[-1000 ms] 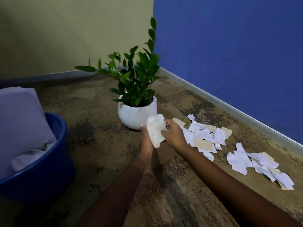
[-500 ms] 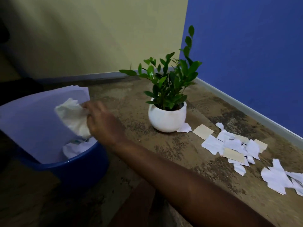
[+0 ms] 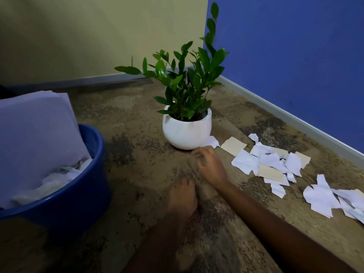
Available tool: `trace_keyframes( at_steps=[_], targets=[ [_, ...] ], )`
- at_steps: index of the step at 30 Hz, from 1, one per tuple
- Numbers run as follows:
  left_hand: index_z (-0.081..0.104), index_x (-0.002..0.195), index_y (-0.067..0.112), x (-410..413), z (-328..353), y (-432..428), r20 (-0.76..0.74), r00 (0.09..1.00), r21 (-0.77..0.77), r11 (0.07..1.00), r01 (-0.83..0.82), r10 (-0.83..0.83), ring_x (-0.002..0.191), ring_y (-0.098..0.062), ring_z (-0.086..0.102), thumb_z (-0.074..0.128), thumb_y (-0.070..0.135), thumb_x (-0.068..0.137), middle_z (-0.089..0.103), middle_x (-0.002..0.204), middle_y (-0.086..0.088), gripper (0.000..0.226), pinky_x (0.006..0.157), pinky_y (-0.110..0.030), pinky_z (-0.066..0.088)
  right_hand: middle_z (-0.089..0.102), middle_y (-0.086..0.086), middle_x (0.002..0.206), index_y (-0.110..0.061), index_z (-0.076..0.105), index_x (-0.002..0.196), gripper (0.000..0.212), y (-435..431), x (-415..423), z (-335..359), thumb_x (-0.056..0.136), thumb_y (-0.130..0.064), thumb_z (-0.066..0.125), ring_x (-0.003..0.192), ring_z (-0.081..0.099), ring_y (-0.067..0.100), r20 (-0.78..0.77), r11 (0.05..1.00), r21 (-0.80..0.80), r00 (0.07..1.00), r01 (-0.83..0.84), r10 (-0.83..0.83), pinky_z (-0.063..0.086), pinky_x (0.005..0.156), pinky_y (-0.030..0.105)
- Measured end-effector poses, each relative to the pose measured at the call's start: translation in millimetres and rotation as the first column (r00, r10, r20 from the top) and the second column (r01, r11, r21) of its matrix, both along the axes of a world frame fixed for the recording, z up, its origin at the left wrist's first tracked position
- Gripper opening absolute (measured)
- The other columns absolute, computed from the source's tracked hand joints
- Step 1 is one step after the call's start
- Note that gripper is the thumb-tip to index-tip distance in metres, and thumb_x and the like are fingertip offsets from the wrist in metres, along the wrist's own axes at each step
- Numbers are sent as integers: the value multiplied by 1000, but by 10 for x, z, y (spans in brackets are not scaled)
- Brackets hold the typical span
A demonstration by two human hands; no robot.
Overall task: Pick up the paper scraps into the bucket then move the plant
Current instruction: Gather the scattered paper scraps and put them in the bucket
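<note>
A green plant [image 3: 187, 81] grows in a round white pot [image 3: 187, 133] on the mottled brown floor. White and beige paper scraps [image 3: 266, 162] lie scattered to its right, with a further cluster of scraps [image 3: 325, 198] at the frame's right edge. One white scrap [image 3: 213, 141] touches the pot's base. My right hand [image 3: 210, 166] hovers just in front of the pot, fingers loosely curled and empty, close to that scrap. My left hand [image 3: 183, 196] rests on the floor below it, holding nothing. The blue bucket [image 3: 88, 174] stands at the left with crumpled paper [image 3: 59, 178] inside.
A large white sheet [image 3: 35, 134] leans up out of the bucket. A yellow wall and a blue wall meet in a corner behind the plant, with a grey skirting board [image 3: 275, 113] along the floor's right side.
My right hand carried a crumpled wad to the bucket, let it go there, and swung back right to the floor in front of the pot. My left hand has settled on the floor.
</note>
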State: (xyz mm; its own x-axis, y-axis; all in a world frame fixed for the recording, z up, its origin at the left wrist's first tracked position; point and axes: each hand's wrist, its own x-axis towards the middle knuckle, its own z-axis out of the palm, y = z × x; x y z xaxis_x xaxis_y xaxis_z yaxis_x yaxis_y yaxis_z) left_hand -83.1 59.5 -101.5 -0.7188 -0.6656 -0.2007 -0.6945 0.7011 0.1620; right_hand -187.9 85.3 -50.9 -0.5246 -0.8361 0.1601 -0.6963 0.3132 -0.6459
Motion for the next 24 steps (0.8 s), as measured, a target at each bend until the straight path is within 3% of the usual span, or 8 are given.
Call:
trace_keyframes(
  at_steps=[6, 9, 12, 15, 18, 21, 24],
  targets=[
    [29, 144, 11, -426, -111, 73, -62, 997, 82, 996, 44, -39, 133, -29, 39, 36, 26, 98, 35, 146, -12, 49, 107, -39, 36, 51, 11, 130, -13, 63, 115, 26, 763, -893, -594, 90, -12, 58, 116, 51, 26, -130, 919, 197, 939, 341, -320, 43, 91, 27],
    [31, 143, 11, -649, -154, 129, -127, 992, 172, 984, 47, -25, 132, -28, 42, 36, 24, 99, 36, 147, -10, 47, 107, -38, 37, 41, 18, 141, -10, 49, 130, 42, 985, -1225, -743, 91, -21, 57, 130, 39, 33, -191, 835, 288, 882, 470, -430, 39, 104, 39],
    [34, 142, 12, -776, -238, 186, -174, 984, 292, 956, 11, 41, 132, -27, 43, 38, 24, 99, 36, 148, -8, 45, 108, -35, 37, 16, 18, 156, -18, 24, 146, 68, 1129, -1453, -853, 90, -44, 53, 144, 16, 37, -218, 730, 485, 875, 482, -433, 26, 115, 50],
    [37, 139, 12, -832, -321, 263, -169, 985, 267, 963, 25, 22, 131, -25, 44, 39, 25, 99, 36, 147, -7, 43, 106, -36, 38, 2, 16, 159, -30, 10, 149, 74, 1239, -1656, -918, 89, -57, 44, 145, 5, 41, -142, 661, 626, 895, 413, -423, 17, 116, 56],
    [38, 138, 10, -868, -347, 296, -152, 988, 263, 964, 41, 0, 131, -24, 43, 40, 24, 98, 36, 145, -7, 42, 106, -35, 39, 9, 16, 157, -34, 13, 149, 62, 1309, -1823, -914, 94, -54, 35, 143, 15, 41, -220, 604, 692, 912, 396, -345, 22, 116, 51],
    [43, 134, 10, -879, -329, 273, -119, 993, 260, 965, 46, -15, 132, -23, 41, 41, 22, 98, 36, 145, -7, 39, 108, -34, 38, 31, 22, 145, -25, 26, 145, 49, 1301, -1820, -886, 98, -36, 36, 132, 35, 41, -342, 613, 652, 895, 446, -288, 35, 108, 46],
    [48, 129, 11, -886, -298, 265, -72, 997, 285, 957, 53, -34, 132, -24, 39, 45, 21, 96, 37, 142, -8, 35, 111, -35, 36, 40, 24, 137, -15, 32, 139, 44, 1332, -1727, -873, 96, -22, 40, 124, 46, 39, -423, 617, 634, 877, 466, -228, 42, 102, 41]
  ],
)
